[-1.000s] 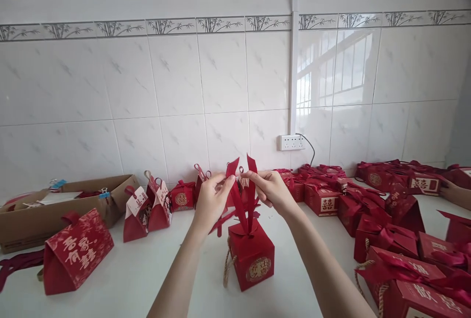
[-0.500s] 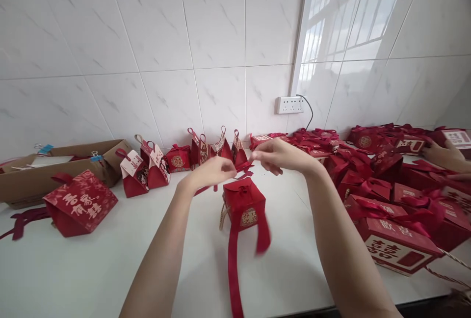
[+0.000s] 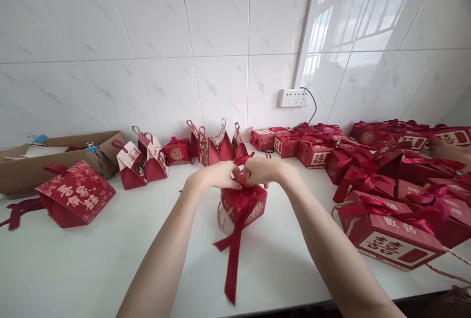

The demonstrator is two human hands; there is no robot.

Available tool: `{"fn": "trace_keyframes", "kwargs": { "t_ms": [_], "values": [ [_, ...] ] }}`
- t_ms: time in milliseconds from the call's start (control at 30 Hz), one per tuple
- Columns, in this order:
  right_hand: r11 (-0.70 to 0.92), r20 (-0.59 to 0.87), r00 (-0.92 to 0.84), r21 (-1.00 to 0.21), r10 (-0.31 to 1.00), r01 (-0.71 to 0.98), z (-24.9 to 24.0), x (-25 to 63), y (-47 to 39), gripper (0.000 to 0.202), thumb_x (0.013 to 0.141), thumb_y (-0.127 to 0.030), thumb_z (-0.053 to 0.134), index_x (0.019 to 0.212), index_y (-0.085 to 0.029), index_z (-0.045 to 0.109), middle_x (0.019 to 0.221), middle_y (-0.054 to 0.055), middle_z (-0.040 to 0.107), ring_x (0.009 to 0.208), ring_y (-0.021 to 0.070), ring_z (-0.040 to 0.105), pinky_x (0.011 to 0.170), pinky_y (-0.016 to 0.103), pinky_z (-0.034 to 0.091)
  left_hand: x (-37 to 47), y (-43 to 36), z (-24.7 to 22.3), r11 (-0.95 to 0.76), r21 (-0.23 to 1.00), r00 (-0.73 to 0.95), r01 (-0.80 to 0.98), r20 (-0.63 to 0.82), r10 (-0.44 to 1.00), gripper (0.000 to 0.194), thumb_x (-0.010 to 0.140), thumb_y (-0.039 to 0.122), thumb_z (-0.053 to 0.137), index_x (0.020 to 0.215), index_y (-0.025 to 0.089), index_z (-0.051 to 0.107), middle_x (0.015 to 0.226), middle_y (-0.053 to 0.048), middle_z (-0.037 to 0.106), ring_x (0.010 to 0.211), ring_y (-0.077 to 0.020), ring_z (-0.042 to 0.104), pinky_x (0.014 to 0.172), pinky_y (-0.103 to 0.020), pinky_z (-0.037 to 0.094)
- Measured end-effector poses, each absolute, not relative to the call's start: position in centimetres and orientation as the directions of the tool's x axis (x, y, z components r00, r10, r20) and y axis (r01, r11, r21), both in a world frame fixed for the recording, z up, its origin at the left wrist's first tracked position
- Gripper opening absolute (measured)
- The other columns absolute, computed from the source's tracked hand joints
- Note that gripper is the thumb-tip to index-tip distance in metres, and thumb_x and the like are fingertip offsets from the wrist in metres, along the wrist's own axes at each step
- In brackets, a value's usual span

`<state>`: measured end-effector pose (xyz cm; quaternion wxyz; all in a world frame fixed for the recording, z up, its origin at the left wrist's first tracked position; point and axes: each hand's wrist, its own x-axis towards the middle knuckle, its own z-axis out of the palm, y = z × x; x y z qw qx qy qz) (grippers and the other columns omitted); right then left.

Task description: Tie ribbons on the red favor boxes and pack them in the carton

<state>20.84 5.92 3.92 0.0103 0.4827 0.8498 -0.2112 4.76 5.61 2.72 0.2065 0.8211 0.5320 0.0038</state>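
Note:
A small red gift box [image 3: 237, 214] with a gold round print stands on the white table in front of me, a twisted cord loop [image 3: 220, 212] at its left side. Across its top lies a dark red ribbon [image 3: 232, 264], whose ends hang down over the front onto the tabletop. Both of my hands meet above the lid. My left hand [image 3: 221, 174] is closed with its fingertips pinching the ribbon. Fingers bent and closed, my right hand [image 3: 265, 171] grips the ribbon right beside it. The knot area is partly covered by my fingers.
Many ribboned red boxes [image 3: 390, 232] crowd the right side, where another person's hand [image 3: 451, 153] reaches in. Small handled boxes [image 3: 156, 158] stand along the wall. At left are a larger red box [image 3: 75, 195], loose ribbon [image 3: 20, 210] and a cardboard carton [image 3: 22, 175] with clips.
Both hands have come from behind the box to its top and closed on the ribbon. The hanging ribbon ends now lie together toward the left front. The box has turned slightly.

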Motion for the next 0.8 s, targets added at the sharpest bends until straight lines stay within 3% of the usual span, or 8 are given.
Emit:
{"fn": "trace_keyframes", "kwargs": {
  "t_ms": [100,200,333,433,667,800],
  "values": [
    [0.465,0.036,-0.471,-0.248,0.881,0.85,3.5,20.8,5.3,0.016,0.076,-0.008,0.05,0.074,-0.015,0.065,0.079,0.009,0.066,0.067,0.0194,0.064,0.052,0.026,0.041,4.9,4.3,3.3,-0.293,0.263,0.365,0.919,-0.291,0.884,0.028,0.064,0.048,0.062,0.072,0.021,0.059,0.073,-0.002,0.063,0.06,-0.0187,0.058,0.048,-0.028,0.037],
    [0.541,0.242,-0.486,-0.308,0.84,0.782,2.5,21.3,3.8,0.018,0.079,-0.009,0.048,0.084,-0.017,0.064,0.091,0.008,0.068,0.081,0.0186,0.063,0.062,0.026,0.042,4.8,2.8,3.0,-0.243,0.245,0.302,0.939,-0.241,0.922,0.025,0.067,0.045,0.059,0.068,0.02,0.056,0.07,-0.003,0.061,0.06,-0.0204,0.058,0.051,-0.03,0.039],
    [0.667,0.237,-0.635,-0.421,0.735,0.615,0.4,22.3,2.4,0.011,0.075,-0.011,0.057,0.069,-0.018,0.063,0.073,0.001,0.066,0.066,0.0134,0.057,0.059,0.024,0.042,4.0,1.8,0.3,-0.453,0.445,0.465,0.772,0.09,0.881,0.017,0.072,0.033,0.057,0.085,0.023,0.06,0.105,-0.004,0.061,0.099,-0.0241,0.058,0.08,-0.032,0.046],
    [0.661,0.244,-0.621,-0.395,0.745,0.638,-0.7,22.7,2.6,0.013,0.078,-0.014,0.06,0.066,-0.018,0.064,0.075,0.003,0.064,0.068,0.0149,0.056,0.061,0.026,0.042,3.5,1.5,-1.7,-0.479,0.553,0.475,0.681,0.165,0.865,0.015,0.077,0.033,0.055,0.088,0.024,0.059,0.106,-0.002,0.06,0.101,-0.0228,0.057,0.085,-0.034,0.046],
    [0.749,0.317,-0.682,-0.35,0.659,0.562,-1.9,22.7,2.9,0.013,0.078,-0.008,0.057,0.069,-0.017,0.061,0.077,0.004,0.058,0.074,0.016,0.054,0.066,0.027,0.043,3.8,0.5,-2.5,-0.478,0.551,0.416,0.684,0.243,0.876,0.01,0.076,0.031,0.057,0.078,0.022,0.06,0.104,-0.003,0.056,0.103,-0.0242,0.055,0.09,-0.039,0.045],
    [0.755,0.405,-0.642,-0.432,0.651,0.493,-2.9,22.8,2.8,0.012,0.075,-0.006,0.056,0.07,-0.017,0.057,0.082,0.003,0.056,0.071,0.0132,0.052,0.068,0.026,0.043,4.2,0.7,-3.2,-0.512,0.526,0.415,0.679,0.299,0.859,0.01,0.078,0.029,0.055,0.077,0.022,0.062,0.114,-0.003,0.055,0.113,-0.0242,0.051,0.097,-0.04,0.042]
  ]
}}
